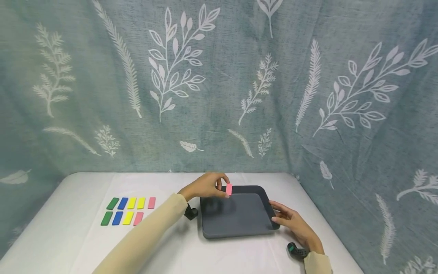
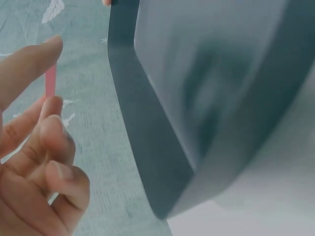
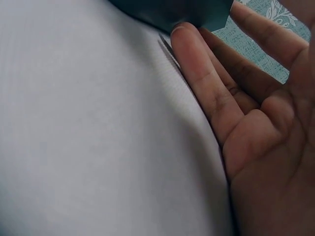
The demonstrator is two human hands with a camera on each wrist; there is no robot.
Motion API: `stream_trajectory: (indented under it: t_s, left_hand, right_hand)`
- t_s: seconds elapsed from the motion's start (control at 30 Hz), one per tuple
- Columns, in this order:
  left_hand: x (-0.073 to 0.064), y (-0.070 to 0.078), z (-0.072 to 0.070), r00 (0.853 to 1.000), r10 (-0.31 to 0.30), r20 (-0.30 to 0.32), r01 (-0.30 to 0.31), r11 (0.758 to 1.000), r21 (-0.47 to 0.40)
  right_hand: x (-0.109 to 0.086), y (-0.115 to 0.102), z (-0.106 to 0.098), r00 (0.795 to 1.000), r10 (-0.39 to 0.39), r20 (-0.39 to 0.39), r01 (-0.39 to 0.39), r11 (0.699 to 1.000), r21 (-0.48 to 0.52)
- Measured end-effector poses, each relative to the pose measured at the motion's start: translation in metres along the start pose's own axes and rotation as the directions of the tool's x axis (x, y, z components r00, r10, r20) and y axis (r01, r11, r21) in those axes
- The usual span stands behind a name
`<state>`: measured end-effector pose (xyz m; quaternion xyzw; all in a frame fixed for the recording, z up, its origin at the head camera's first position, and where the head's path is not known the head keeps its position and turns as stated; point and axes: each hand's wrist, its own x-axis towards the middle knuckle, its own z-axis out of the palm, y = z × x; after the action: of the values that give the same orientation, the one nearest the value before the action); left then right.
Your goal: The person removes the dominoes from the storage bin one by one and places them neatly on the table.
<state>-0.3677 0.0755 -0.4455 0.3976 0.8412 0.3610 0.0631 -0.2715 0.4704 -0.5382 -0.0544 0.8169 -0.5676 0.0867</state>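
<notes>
My left hand (image 1: 209, 185) pinches a small flat pink block (image 1: 229, 189) between thumb and fingertips, holding it upright over the far part of a dark grey tray (image 1: 239, 233). In the left wrist view the pink block (image 2: 50, 81) shows edge-on below a fingertip, with the other fingers curled beneath. At the tray's right side, my right hand (image 1: 291, 220) holds the rim, its thumb lying over the edge and its fingers along the outside. The right wrist view shows its fingertips (image 3: 184, 39) against the tray's outer wall (image 3: 211, 14).
Left of the tray, flat blocks lie in two rows on the white table (image 1: 178, 251): green (image 1: 112, 203), blue (image 1: 118, 218), yellow (image 1: 141, 203) and pink (image 1: 151, 203). A patterned grey-green cloth (image 1: 219, 133) hangs behind the table and along its right side.
</notes>
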Motion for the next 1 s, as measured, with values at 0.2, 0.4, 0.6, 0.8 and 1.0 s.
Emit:
stream_trajectory:
  t_s: [0.2, 0.4, 0.6, 0.8, 1.0]
  left_hand:
    - [-0.012, -0.004, -0.010, 1.000, -0.017, -0.004, 0.017, 1.000, 0.001]
    - [-0.028, -0.010, -0.021, 1.000, -0.019, -0.020, 0.019, 1.000, 0.005]
    - [-0.047, -0.018, -0.028, 0.998, -0.037, -0.043, 0.038, 0.999, 0.021]
    - [-0.065, -0.029, -0.035, 0.997, -0.041, -0.060, 0.042, 0.999, 0.025]
    - [-0.089, -0.043, -0.044, 0.994, -0.077, -0.072, 0.077, 0.997, -0.002]
  right_hand:
    - [0.000, 0.000, 0.000, 1.000, 0.004, -0.002, -0.004, 1.000, -0.001]
    - [0.002, -0.002, -0.002, 1.000, -0.008, 0.000, 0.008, 1.000, -0.001]
    - [0.002, -0.001, -0.002, 1.000, 0.001, 0.004, -0.001, 1.000, -0.002]
    - [0.000, -0.001, -0.001, 1.000, 0.009, -0.008, -0.009, 1.000, -0.021]
    - [0.000, -0.001, 0.000, 1.000, 0.006, 0.007, -0.006, 1.000, -0.018]
